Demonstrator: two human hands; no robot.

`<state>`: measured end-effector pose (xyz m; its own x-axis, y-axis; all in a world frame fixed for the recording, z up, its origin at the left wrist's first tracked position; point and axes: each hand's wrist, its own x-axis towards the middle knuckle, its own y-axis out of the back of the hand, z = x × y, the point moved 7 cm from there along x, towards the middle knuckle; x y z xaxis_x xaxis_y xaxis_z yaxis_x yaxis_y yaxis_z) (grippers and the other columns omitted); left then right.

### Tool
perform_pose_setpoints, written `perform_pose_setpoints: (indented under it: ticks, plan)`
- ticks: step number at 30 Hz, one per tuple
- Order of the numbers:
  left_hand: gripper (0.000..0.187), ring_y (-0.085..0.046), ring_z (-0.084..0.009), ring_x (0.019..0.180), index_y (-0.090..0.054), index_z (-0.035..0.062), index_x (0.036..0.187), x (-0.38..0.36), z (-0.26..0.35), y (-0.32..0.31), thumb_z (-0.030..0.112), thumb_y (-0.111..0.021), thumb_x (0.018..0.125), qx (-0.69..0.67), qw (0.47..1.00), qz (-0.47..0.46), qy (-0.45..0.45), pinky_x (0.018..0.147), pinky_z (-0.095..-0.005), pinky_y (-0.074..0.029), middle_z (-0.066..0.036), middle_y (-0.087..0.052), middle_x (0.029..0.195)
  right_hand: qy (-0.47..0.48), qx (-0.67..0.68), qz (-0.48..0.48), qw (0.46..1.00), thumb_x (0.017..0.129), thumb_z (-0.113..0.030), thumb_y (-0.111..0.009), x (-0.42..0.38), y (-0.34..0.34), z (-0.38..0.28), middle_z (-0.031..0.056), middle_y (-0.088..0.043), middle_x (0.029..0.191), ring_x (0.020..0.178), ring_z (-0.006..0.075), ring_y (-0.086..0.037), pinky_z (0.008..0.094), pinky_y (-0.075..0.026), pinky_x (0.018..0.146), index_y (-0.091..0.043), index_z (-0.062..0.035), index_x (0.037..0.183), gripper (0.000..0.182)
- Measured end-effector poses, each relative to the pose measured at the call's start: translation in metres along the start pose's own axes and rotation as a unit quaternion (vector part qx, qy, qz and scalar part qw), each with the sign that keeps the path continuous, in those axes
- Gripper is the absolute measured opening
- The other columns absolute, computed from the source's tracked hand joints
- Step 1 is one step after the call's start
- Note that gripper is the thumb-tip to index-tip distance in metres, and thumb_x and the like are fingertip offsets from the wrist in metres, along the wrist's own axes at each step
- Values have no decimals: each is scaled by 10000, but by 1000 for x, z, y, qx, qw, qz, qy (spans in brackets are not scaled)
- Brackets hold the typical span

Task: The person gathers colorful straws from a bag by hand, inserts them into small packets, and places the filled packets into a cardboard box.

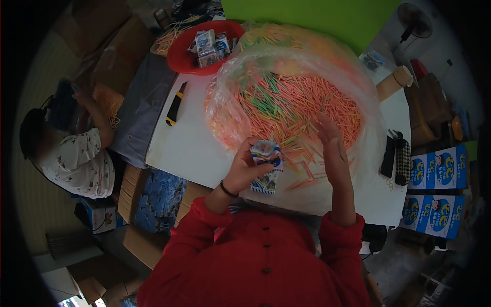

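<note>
My left hand (244,171) is closed around a small printed plastic packet (266,185) in blue, white and dark colours. The packet's top end faces the pile and looks open, with something pale showing there. Over the near right part of the pile, my right hand (331,143) is raised with its fingers stretched out, and I see nothing held in it. Thin straw-like sticks (307,102) in pink, orange, yellow and green fill a large clear plastic bag (225,110) that lies wide open. Some loose sticks (309,176) lie on the white table (189,148) between my hands.
A red basin (176,59) with filled packets (206,43) stands at the back left. On the table lie a yellow-black utility knife (175,106), a dark patterned pouch (402,161) and a cardboard tube (394,83). Printed boxes (437,169) are stacked at right. Another person (79,158) sits at left.
</note>
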<state>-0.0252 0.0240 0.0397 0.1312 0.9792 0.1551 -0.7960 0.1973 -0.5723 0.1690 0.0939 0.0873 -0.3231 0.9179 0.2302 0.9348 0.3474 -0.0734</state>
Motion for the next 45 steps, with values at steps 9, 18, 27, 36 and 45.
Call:
perform_pose_setpoints:
  ticks: [9, 18, 27, 36, 45]
  plan:
    - [408, -635, -133, 786, -495, 61, 1197, -56, 90, 120, -85, -625, 838, 238, 924, 299, -9, 712, -272, -541, -62, -633, 895, 62, -438, -162, 882, 805, -90, -659, -23, -9, 27, 121, -551, 1248, 1182, 274, -502, 399, -379, 1012, -555, -55, 1219, 429]
    - [607, -554, -259, 967, -509, 63, 1270, -46, 109, 137, 132, -762, 723, 833, 456, 293, -115, 902, -422, -408, -71, -612, 1016, 88, -649, -246, 715, 702, -138, -673, 7, -48, 78, 132, -563, 1036, 991, 299, -530, 396, -401, 935, -575, -28, 1030, 359]
    - [367, -506, -288, 932, -584, 94, 841, -12, 12, 22, 354, -791, 685, 756, 653, 26, -28, 803, -417, -363, -72, -550, 886, 156, -700, -215, 663, 728, -108, -614, -4, -62, 95, 130, -565, 944, 926, 301, -557, 392, -450, 854, -563, -1, 977, 276]
    - [234, -563, -327, 654, -633, 40, 880, -12, -4, 48, 213, -729, 756, 534, 840, 93, 20, 601, -423, -434, -151, -584, 749, -18, -251, -114, 961, 885, -1, -512, -8, 3, 86, 113, -571, 962, 907, 203, -567, 305, -456, 839, -489, -12, 1032, 149]
    - [262, -570, -314, 745, -641, 31, 1073, -14, 13, 18, 121, -658, 828, 724, 669, 76, -148, 653, -402, -453, -125, -602, 813, -10, -195, -53, 979, 935, -28, -520, -24, 14, 113, 40, -564, 1006, 925, 129, -543, 256, -444, 814, -509, -44, 1105, 171]
